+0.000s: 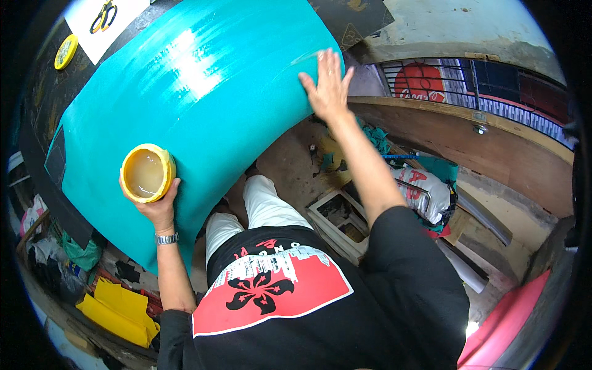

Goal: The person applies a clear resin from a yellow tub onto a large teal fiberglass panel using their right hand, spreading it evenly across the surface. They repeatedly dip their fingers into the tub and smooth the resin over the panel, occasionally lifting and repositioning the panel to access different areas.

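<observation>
Holding a yellow tub [147,174] of pale liquid upright in the left hand [157,206], fingers curled under its base, over the teal sheet [185,92]. Pressing the right hand [328,86] flat, fingers spread, gripping nothing, at the sheet's right edge. Tipping would likely spill liquid across the sheet. Overhanging near edge; cluttered floor below, scissors [103,15] far off.
</observation>
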A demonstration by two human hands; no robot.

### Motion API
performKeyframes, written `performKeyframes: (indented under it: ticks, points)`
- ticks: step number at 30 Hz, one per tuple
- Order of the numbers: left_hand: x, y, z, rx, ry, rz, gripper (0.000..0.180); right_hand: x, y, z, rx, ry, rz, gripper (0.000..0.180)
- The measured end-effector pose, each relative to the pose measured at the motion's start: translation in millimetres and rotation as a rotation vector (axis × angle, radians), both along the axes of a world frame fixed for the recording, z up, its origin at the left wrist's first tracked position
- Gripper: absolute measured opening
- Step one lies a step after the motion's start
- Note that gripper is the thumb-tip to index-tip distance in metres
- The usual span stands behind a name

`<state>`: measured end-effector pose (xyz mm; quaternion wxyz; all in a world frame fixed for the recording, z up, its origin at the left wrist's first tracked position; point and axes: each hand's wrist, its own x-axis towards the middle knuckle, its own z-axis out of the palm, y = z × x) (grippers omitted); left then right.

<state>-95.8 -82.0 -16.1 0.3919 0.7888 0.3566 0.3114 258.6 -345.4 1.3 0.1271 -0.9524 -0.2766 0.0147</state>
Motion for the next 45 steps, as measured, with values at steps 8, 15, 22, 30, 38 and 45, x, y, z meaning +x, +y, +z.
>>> performKeyframes:
  ticks: [8, 15, 22, 30, 38, 45]
  points:
    - [1, -3, 4, -0.080, -0.115, -0.002, 0.113, 36, 22, -3, -0.140, -0.042, 0.606, 0.104]
    - [-57, 13, 8, -0.204, -0.217, 0.139, 0.094, -121, 98, -4, -0.079, -0.022, 0.786, 0.110]
    - [-159, 37, 17, -0.193, -0.208, 0.196, 0.088, -306, 193, 3, 0.089, 0.151, 0.980, 0.109]
    - [-193, 47, 15, -0.237, -0.240, 0.193, 0.085, -284, 156, -7, 0.118, 0.050, 1.006, 0.084]
    - [-185, 49, -9, -0.215, -0.204, 0.126, 0.093, -108, 132, 0, -0.175, 0.025, 0.230, 0.100]
    - [-178, 45, -6, -0.212, -0.258, 0.133, 0.093, -250, 193, -8, 0.058, 0.128, 0.620, 0.107]
